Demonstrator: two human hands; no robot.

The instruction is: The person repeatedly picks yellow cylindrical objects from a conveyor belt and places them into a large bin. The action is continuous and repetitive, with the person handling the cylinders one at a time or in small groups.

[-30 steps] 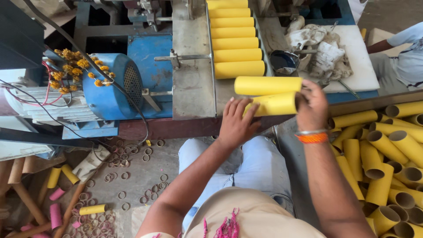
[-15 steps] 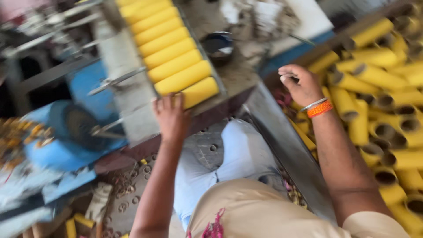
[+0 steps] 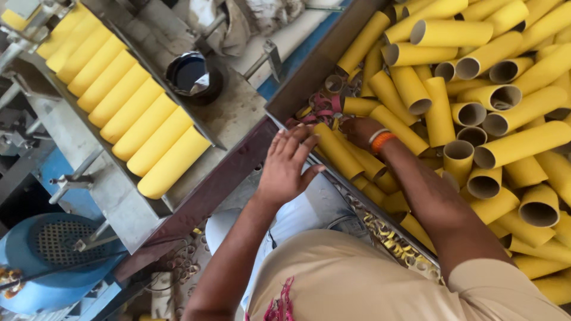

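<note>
A metal bin (image 3: 309,71) on the right is heaped with several hollow yellow cardboard tubes (image 3: 523,142). My right hand (image 3: 357,129), with an orange band on its wrist, is pushed down among the tubes at the bin's near-left corner, and its fingers are hidden by them. My left hand (image 3: 288,163) hovers over the bin's edge with fingers spread. Its fingertips are at the end of one yellow tube (image 3: 338,151) and it holds nothing.
A sloping metal tray (image 3: 232,113) on the left carries a row of several yellow tubes (image 3: 119,110) side by side. A black round cup (image 3: 190,74) and rags (image 3: 238,21) lie beyond it. A blue motor (image 3: 47,261) sits at lower left, and small rings (image 3: 184,261) litter the floor.
Both hands have left the tray's tube row and moved right to the bin. The two tubes held a second ago are gone from my hands. The view has swung right.
</note>
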